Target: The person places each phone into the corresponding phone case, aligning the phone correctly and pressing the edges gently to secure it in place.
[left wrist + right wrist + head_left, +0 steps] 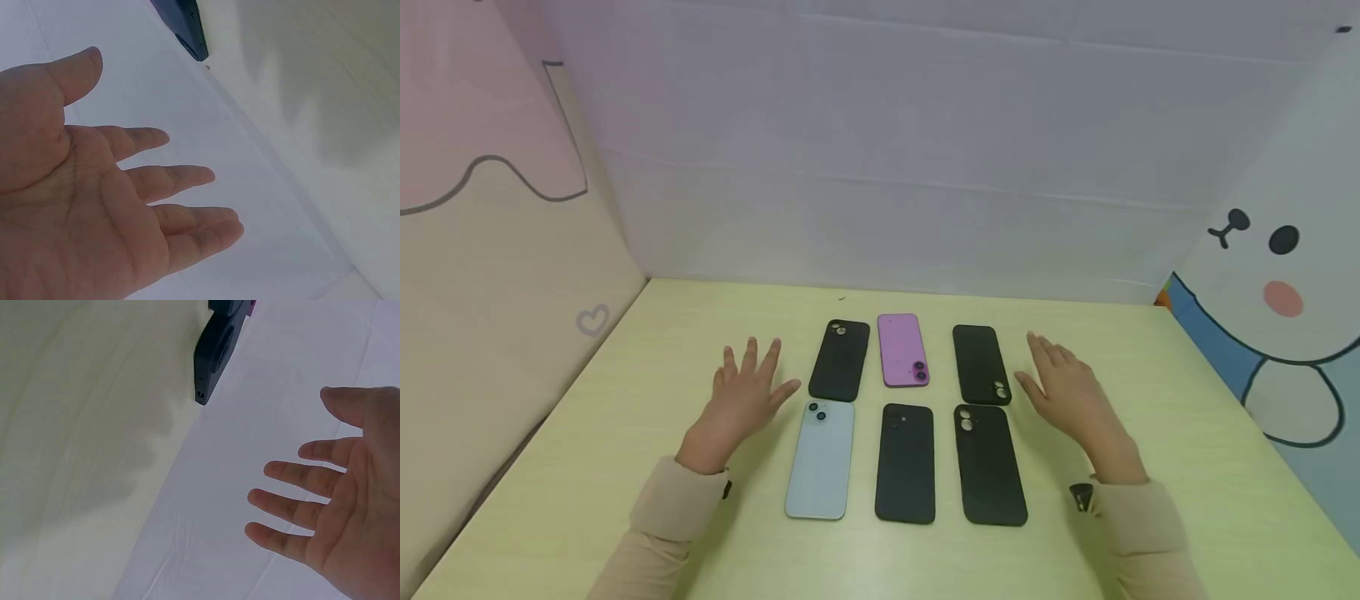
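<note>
Six phones (905,462) on green table (625,467)

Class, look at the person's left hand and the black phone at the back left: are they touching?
Apart. The head view shows a strip of bare table between the left hand and the black phone.

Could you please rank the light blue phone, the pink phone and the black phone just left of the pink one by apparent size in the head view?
1. light blue phone, though it lies nearer the camera.
2-3. black phone and pink phone: look alike; unranked.
</note>
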